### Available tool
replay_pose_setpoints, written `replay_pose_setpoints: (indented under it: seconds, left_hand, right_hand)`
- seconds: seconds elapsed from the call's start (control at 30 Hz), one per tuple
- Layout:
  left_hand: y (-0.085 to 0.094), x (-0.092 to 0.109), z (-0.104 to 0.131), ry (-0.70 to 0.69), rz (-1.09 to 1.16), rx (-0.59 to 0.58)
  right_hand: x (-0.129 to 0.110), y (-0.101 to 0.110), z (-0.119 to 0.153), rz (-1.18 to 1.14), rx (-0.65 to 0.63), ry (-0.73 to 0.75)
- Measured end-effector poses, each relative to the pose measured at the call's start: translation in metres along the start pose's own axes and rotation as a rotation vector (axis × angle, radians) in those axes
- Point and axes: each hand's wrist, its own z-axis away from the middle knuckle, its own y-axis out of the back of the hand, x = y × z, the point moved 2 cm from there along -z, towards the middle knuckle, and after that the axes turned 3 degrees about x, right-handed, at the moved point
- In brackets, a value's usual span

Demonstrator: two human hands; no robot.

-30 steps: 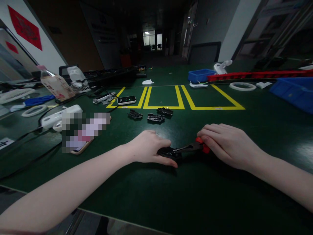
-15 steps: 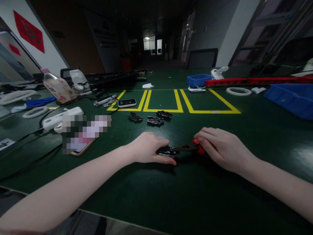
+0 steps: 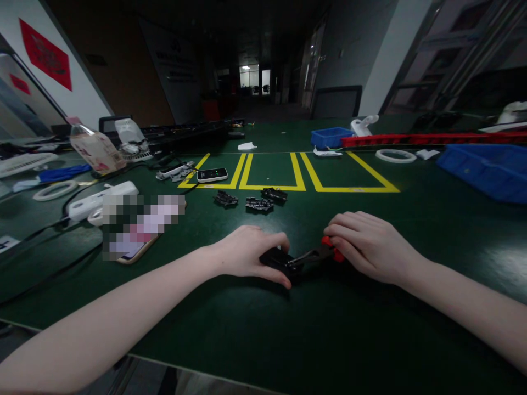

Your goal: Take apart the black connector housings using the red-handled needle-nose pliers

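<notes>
Between thumb and fingers, my left hand (image 3: 252, 253) grips a small black plastic part (image 3: 280, 262) low over the green table. My right hand (image 3: 366, 244) is closed round the red handles of a pair of pliers (image 3: 315, 254). The jaws point left and reach the right end of the black part; whether they are clamped on it I cannot tell. Beyond my hands lie three similar dark parts: one at the left (image 3: 225, 198), one in the middle (image 3: 259, 204) and one behind it (image 3: 274, 194).
Yellow tape outlines (image 3: 274, 188) mark the table (image 3: 230, 334). A phone (image 3: 142, 248), a white power strip (image 3: 102, 200) and cables are at the left, near a small black-screened device (image 3: 212, 175). At the right are a large blue bin (image 3: 486, 173), a tape roll (image 3: 396, 156) and a small blue bin (image 3: 330, 136).
The black part has turned in my left hand, showing a smoother dark face, and its right end sits lower. The pliers tilt more, and my left thumb and finger are wider apart.
</notes>
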Motion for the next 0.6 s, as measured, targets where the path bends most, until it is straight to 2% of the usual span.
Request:
replay_pose_setpoints:
  seconds: [0.3,0.43,0.6]
  left_hand:
    - [0.0013,0.0038,-0.0007,0.265,0.015,0.069]
    - [0.0012,0.0043,0.0001,0.251,0.027,0.07]
    - [0.0039,0.0031,0.0014,0.181,0.051,0.047]
  right_hand:
    - [-0.0004,-0.0071,0.0008,0.003,-0.014,-0.265]
    - [-0.0036,-0.0046,-0.0006,-0.016,-0.04,-0.319]
    - [-0.0011,-0.006,0.001,-0.047,-0.052,-0.314]
